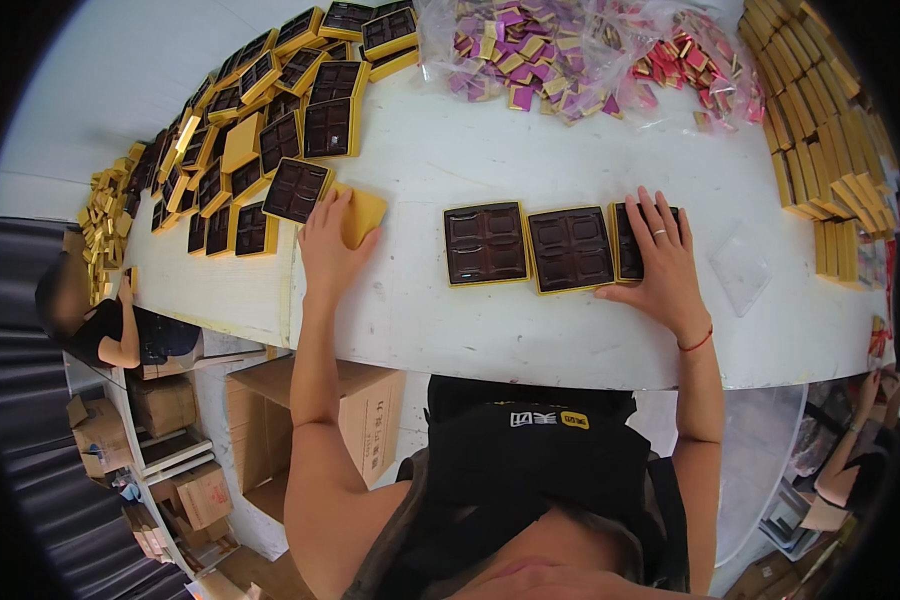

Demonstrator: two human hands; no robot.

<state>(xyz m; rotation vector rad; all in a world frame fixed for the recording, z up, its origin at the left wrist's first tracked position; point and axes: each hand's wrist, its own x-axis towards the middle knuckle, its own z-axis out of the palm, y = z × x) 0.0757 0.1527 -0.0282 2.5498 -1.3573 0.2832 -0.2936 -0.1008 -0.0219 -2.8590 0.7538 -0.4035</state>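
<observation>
My left hand (pixel 338 240) spans a plain gold box piece (pixel 364 214), fingers on one side and thumb on the other. Touching or close to those fingers is a gold box with a dark brown moulded tray (pixel 298 190). Two similar open boxes, a left one (pixel 485 243) and a middle one (pixel 571 249), lie flat side by side in front of me. At the right end of this row, my right hand (pixel 662 255) grips a third box (pixel 626 243), its fingers stretched over the top and thumb at the near edge. My hand covers much of that box.
Several tray-filled gold boxes (pixel 280 135) are heaped at the far left. Clear bags hold purple-and-gold pieces (pixel 520 50) and red pieces (pixel 685 60). Stacked gold boxes (pixel 820 150) line the right edge, near a clear plastic tray (pixel 740 270). Another person (pixel 120 320) works at left.
</observation>
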